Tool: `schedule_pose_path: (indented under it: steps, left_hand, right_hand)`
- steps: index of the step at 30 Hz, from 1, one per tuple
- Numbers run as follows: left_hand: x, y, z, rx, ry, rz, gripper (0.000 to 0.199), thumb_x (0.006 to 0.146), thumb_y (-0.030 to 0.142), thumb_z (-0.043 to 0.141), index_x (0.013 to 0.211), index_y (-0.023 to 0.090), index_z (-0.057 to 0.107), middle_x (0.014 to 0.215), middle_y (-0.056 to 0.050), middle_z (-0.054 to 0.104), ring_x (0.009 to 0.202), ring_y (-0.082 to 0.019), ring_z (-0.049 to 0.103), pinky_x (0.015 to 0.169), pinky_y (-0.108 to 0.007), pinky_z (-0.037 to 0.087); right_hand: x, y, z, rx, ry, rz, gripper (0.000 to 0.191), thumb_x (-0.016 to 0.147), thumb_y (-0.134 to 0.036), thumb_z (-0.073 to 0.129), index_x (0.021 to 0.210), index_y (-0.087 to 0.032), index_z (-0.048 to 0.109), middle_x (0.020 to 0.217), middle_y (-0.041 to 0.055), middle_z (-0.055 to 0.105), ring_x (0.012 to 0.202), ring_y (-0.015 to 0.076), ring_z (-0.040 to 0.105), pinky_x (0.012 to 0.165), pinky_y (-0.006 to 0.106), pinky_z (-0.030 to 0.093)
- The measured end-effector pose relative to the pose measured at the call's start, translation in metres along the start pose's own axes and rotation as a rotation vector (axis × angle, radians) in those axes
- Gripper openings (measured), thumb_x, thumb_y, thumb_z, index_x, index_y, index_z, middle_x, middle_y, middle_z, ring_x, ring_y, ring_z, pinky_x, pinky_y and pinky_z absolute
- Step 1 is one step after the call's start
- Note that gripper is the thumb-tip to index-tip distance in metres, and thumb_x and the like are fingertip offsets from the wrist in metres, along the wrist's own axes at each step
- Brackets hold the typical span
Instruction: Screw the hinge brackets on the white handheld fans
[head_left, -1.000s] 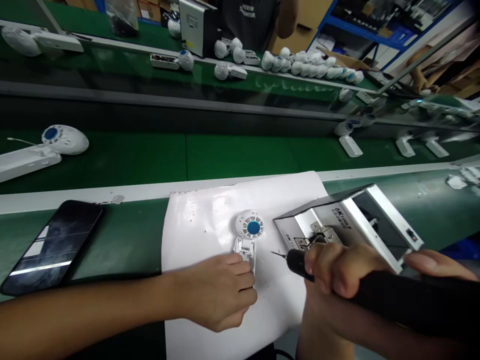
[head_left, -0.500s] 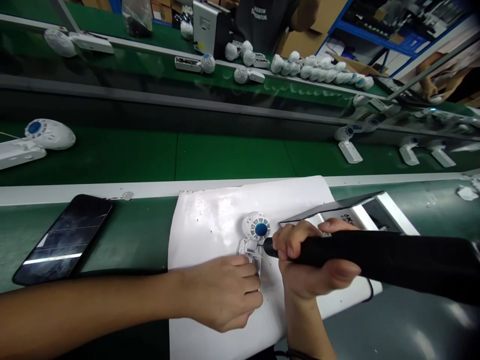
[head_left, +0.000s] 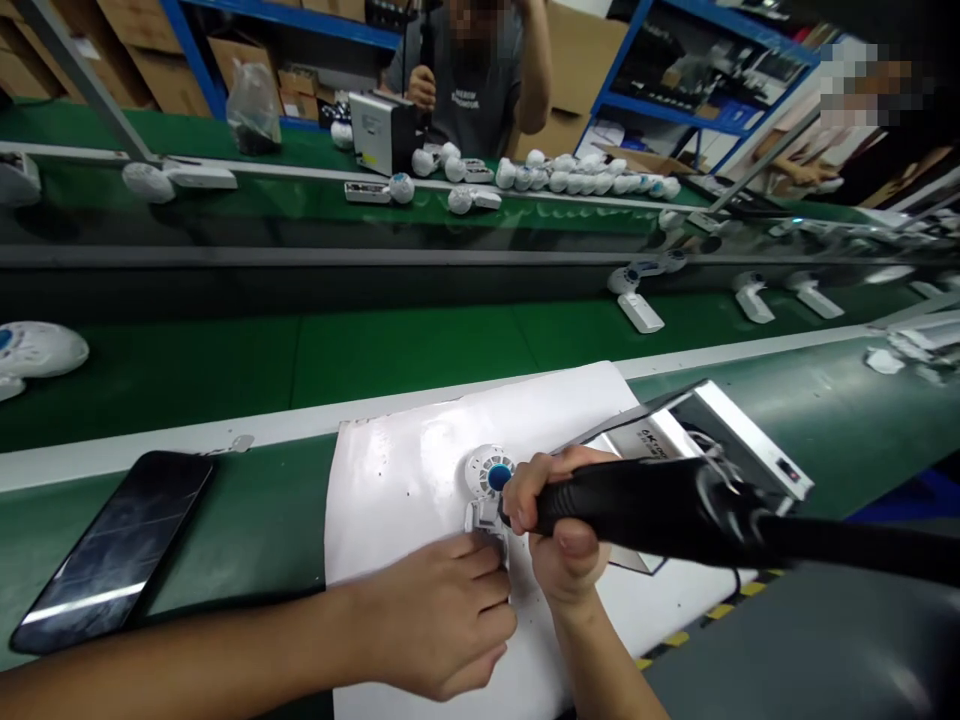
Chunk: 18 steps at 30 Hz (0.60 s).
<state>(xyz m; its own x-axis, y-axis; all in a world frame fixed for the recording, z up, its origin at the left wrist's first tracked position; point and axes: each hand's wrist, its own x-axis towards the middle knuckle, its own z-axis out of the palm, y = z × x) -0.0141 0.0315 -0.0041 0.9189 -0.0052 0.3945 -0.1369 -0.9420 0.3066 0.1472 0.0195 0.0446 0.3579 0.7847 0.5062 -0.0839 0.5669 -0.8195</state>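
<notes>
A small white fan-like device [head_left: 488, 472] with a round slotted head and a blue centre lies on a white sheet [head_left: 390, 510]. My left hand [head_left: 450, 615] is closed around its lower part, which the fingers mostly hide. In my right hand [head_left: 559, 520] is a black electric screwdriver [head_left: 637, 508], held almost level with its cable end off to the right. Its tip points down-left at the opened body just below the round head. My right fingers cover the tip, so I cannot tell whether it touches a screw.
A metal-cased box [head_left: 660, 440] stands right of the device on the sheet. A black phone [head_left: 116, 550] lies at left. Beyond, a green conveyor belt [head_left: 405, 350] carries white units [head_left: 641, 312]. Across it, a co-worker [head_left: 476, 90] sits behind rows of wrapped units [head_left: 592, 178].
My view has tilted up and turned, showing more of the co-worker opposite. The screwdriver's rear end has swung, bringing its cable into sight. Both hands keep their holds.
</notes>
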Motion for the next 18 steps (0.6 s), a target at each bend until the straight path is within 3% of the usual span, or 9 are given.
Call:
schedule_pose_path:
  steps: [4,9,13,15,18]
  left_hand:
    - [-0.004,0.001,0.006,0.061,0.018,-0.040,0.032,0.107,0.046,0.072,0.094,0.019,0.064,0.089,-0.003,0.067,0.090,-0.024,0.058,0.093,-0.040,0.046]
    - [-0.003,0.001,-0.002,0.059,-0.008,-0.029,0.027,0.110,0.039,0.070,0.093,0.019,0.064,0.089,-0.002,0.065,0.085,-0.021,0.057,0.088,-0.037,0.045]
    - [-0.001,0.003,-0.004,0.053,-0.006,-0.039,0.026,0.109,0.037,0.071,0.092,0.019,0.065,0.089,-0.003,0.066,0.084,-0.021,0.058,0.086,-0.037,0.047]
    - [-0.001,0.004,0.000,0.072,0.012,-0.065,0.025,0.110,0.037,0.069,0.093,0.019,0.066,0.090,-0.004,0.067,0.085,-0.021,0.059,0.086,-0.037,0.049]
    - [0.001,-0.001,0.004,0.187,0.050,-0.178,0.025,0.112,0.037,0.064,0.098,0.016,0.069,0.096,-0.006,0.070,0.093,-0.024,0.064,0.104,-0.042,0.052]
  right_hand:
    - [0.004,-0.018,-0.010,-0.054,0.040,-0.098,0.053,0.099,-0.073,0.068,0.130,-0.031,0.063,0.061,-0.0098,0.057,0.042,0.0125,0.047,0.043,0.027,0.042]
    - [0.015,-0.059,-0.053,-0.411,0.296,-0.429,0.054,0.100,-0.075,0.063,0.123,-0.026,0.060,0.064,-0.0091,0.061,0.041,0.0145,0.049,0.041,0.032,0.047]
    - [0.026,-0.067,-0.074,-0.505,0.370,-0.378,0.057,0.095,-0.080,0.066,0.110,-0.028,0.052,0.058,-0.0118,0.056,0.039,0.0154,0.045,0.037,0.032,0.043]
    - [0.027,-0.067,-0.070,-0.490,0.395,-0.357,0.056,0.093,-0.079,0.069,0.108,-0.028,0.052,0.056,-0.0123,0.054,0.038,0.0149,0.044,0.035,0.031,0.042]
    - [0.020,-0.067,-0.055,-0.348,0.269,-0.217,0.049,0.100,-0.075,0.061,0.112,-0.029,0.056,0.056,-0.0121,0.054,0.036,0.0143,0.043,0.036,0.031,0.043]
